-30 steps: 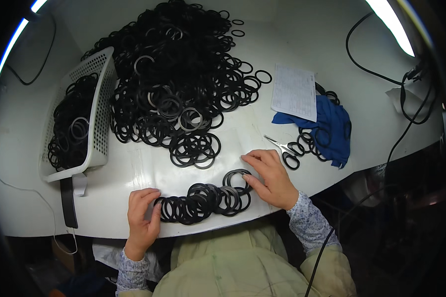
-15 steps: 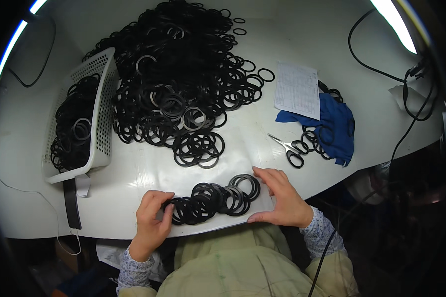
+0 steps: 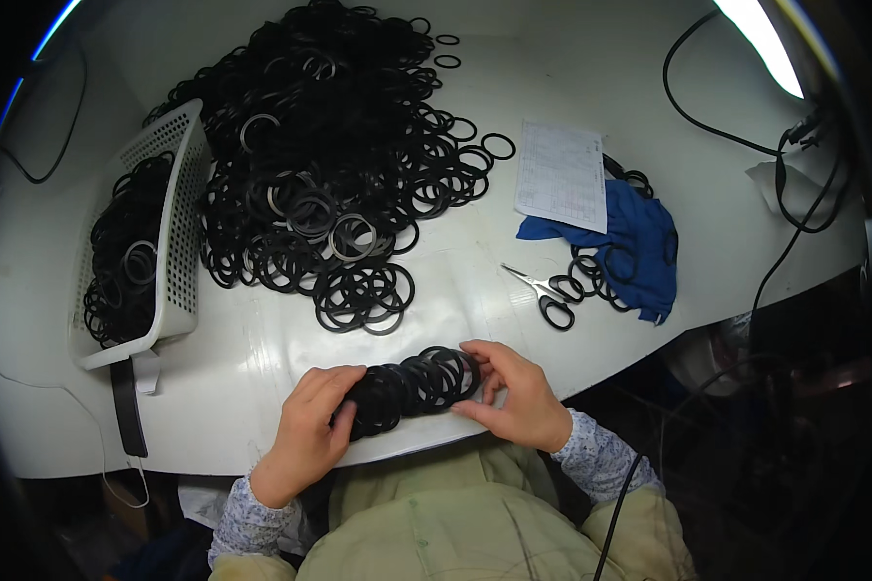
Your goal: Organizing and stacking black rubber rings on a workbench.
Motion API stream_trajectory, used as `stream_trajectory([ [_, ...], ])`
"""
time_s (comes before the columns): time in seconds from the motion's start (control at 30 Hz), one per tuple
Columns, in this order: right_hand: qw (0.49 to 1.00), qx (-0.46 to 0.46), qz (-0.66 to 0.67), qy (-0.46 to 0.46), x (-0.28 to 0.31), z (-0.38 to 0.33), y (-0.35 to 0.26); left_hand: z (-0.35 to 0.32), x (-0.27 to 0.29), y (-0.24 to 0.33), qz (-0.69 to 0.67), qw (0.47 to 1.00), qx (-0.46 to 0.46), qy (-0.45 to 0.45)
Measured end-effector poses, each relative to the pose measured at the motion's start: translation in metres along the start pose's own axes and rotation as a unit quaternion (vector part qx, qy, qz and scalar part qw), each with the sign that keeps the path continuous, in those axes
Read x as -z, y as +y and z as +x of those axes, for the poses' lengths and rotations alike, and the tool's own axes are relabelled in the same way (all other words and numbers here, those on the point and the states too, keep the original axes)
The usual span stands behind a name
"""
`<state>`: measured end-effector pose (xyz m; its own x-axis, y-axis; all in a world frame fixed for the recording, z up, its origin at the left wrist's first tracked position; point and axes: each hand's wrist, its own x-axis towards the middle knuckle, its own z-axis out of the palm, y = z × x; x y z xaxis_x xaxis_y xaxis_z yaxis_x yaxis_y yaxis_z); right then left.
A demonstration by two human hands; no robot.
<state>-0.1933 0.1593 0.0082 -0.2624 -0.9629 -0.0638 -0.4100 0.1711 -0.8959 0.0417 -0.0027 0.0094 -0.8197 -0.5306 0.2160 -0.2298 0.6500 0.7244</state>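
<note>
A row of black rubber rings (image 3: pixel 416 385) leans over in an overlapping line near the table's front edge. My left hand (image 3: pixel 312 426) cups the left end of the row, thumb in front and fingers behind. At the right end, my right hand (image 3: pixel 515 399) holds the rings between its thumb and bent fingers. The palms face each other with the row squeezed between them. A small loose cluster of rings (image 3: pixel 366 298) lies just beyond, at the near edge of a large heap of black rings (image 3: pixel 300 126).
On the left stands a white perforated basket (image 3: pixel 189 184) with more rings in it. Scissors (image 3: pixel 545 290), a blue cloth (image 3: pixel 641 247) and a printed paper sheet (image 3: pixel 562 176) lie on the right. A black cable (image 3: pixel 700 118) hangs at the far right.
My hands have come closer together, the right one moving left. The row of rings between them is shorter and more tightly packed. The whole view has shifted slightly.
</note>
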Motion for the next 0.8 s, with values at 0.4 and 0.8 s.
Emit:
stream_trajectory([
  [0.4,0.895,-0.165,0.4,-0.108,0.035,0.017,0.013,0.0,0.016,-0.004,0.026,0.997,0.022,-0.071],
  [0.8,0.911,-0.12,0.34,-0.202,0.009,0.03,-0.005,0.016,-0.018,0.002,-0.026,0.998,-0.045,-0.038],
])
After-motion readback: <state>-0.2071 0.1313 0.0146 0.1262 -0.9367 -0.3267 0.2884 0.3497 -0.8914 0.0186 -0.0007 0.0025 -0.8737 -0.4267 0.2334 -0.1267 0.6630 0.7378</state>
